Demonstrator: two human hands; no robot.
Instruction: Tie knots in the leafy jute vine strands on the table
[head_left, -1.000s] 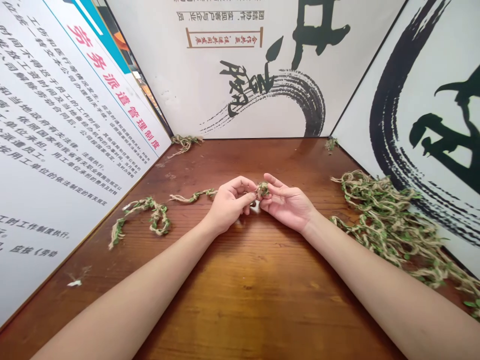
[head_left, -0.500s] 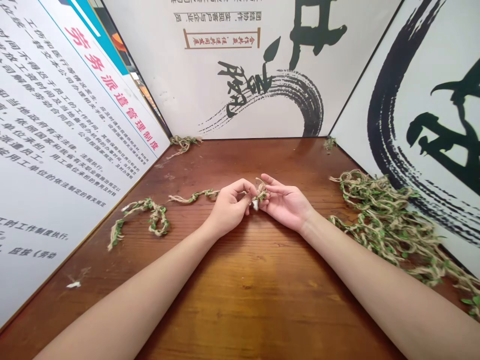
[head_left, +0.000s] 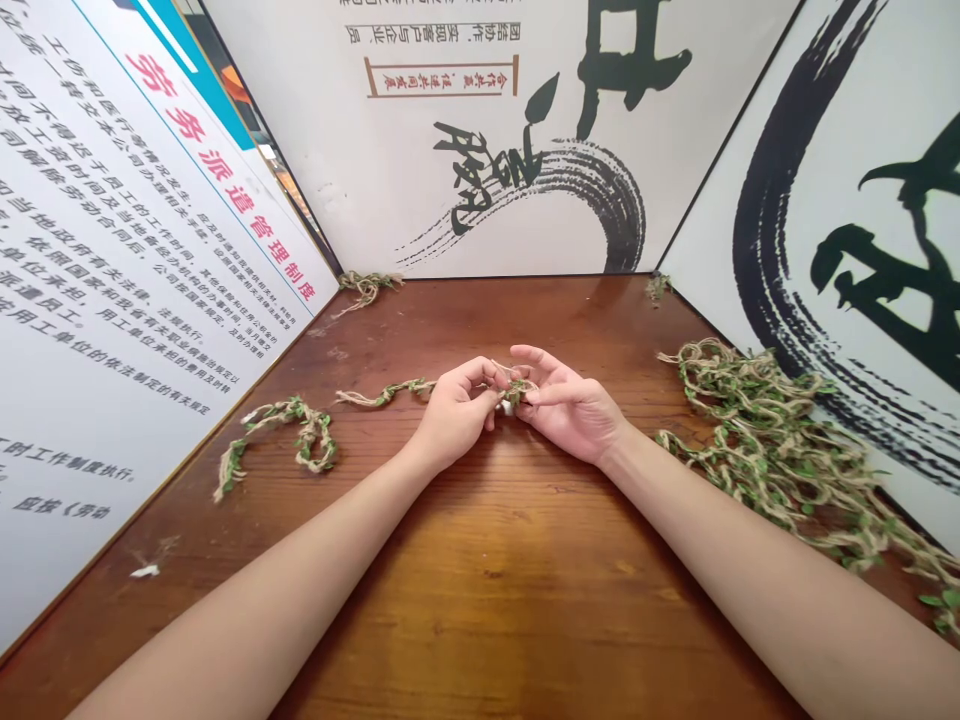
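My pile (head_left: 780, 450) of leafy cord lies on the tabletop (head_left: 495, 580), along its right edge. My right hand (head_left: 574, 410) and left hand (head_left: 459, 405) meet past the middle, toward the far edge. A curl (head_left: 279, 410) sits near the left edge; a strand (head_left: 390, 392) runs in behind my left hand, and I can't tell whether it joins what I hold. Smallest is the tuft (head_left: 514, 391), pinched in my grip by both sets of fingertips. To handle it well, I'd anchor it with my left, work finely with my right, and keep leaves out of the pinch.
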